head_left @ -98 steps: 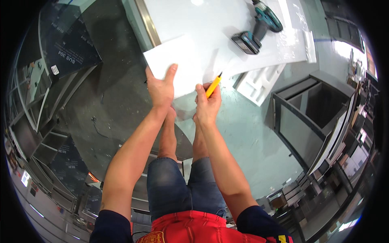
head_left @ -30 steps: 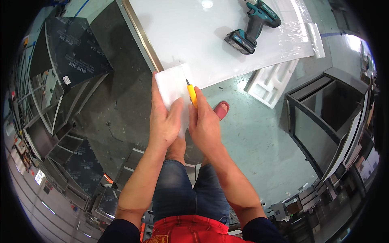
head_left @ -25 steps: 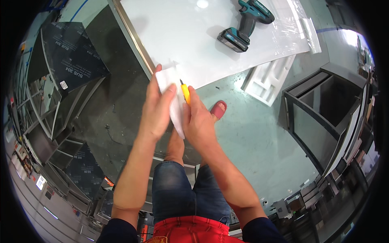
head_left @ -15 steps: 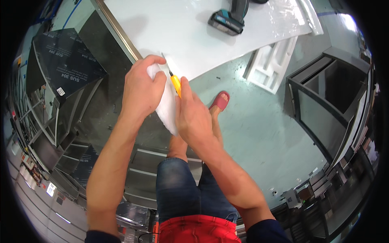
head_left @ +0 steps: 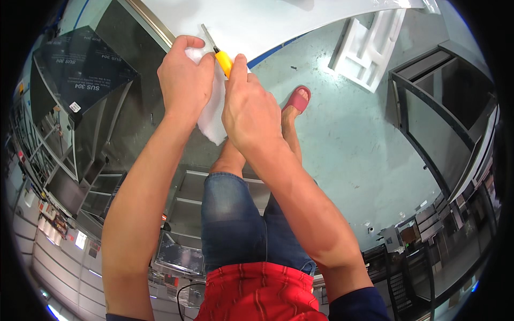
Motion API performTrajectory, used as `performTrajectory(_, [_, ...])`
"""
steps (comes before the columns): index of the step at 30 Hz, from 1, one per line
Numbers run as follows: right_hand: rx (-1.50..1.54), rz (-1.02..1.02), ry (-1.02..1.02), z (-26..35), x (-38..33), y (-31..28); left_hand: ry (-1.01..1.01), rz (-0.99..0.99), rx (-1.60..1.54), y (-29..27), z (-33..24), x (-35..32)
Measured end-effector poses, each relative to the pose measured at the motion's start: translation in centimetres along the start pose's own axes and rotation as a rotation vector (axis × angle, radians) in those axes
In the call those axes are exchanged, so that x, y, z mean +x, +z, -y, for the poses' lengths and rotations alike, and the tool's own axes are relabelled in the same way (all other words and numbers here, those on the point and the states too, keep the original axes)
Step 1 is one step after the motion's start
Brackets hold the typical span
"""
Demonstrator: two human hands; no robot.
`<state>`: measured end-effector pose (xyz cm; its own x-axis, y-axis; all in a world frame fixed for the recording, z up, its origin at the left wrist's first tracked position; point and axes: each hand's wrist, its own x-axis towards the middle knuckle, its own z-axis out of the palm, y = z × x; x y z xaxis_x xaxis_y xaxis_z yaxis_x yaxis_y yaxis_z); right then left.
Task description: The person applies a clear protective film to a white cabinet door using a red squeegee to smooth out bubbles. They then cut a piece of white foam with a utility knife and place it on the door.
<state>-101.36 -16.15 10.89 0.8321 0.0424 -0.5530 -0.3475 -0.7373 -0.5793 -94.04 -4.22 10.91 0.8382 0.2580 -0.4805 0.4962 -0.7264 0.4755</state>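
Two bare forearms, left hand (head_left: 184,80) and right hand (head_left: 249,109) ungloved, no rings or watch visible. Dark navy short sleeves at both upper arms. Red shirt (head_left: 259,294) with thin darker stripes. Blue denim shorts (head_left: 235,219) reaching the knees, bare lower legs. Red slip-on sandal (head_left: 298,99), open toe, on one foot.

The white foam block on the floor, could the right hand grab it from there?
Probably not. The right hand grips the yellow utility knife up by the white sheet, and the white foam block lies apart on the green floor.
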Motion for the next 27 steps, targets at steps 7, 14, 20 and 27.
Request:
performTrajectory(7, [-0.019,0.027,0.011,-0.7,-0.7,-0.1,0.020,-0.011,-0.023,0.3,0.5,0.2])
performTrajectory(14, [-0.005,0.019,-0.010,-1.6,-0.5,0.4,-0.037,-0.091,-0.287,0.1,2.8,-0.5])
performTrajectory(20, [0.075,-0.035,-0.074,0.5,-9.0,-4.6,-0.025,0.288,-0.797,-9.0,2.1,-8.6])
performTrajectory(27, [-0.022,-0.110,-0.261,4.5,-20.6,-11.3,-0.248,0.791,-1.573,-20.2,-1.1,-18.4])
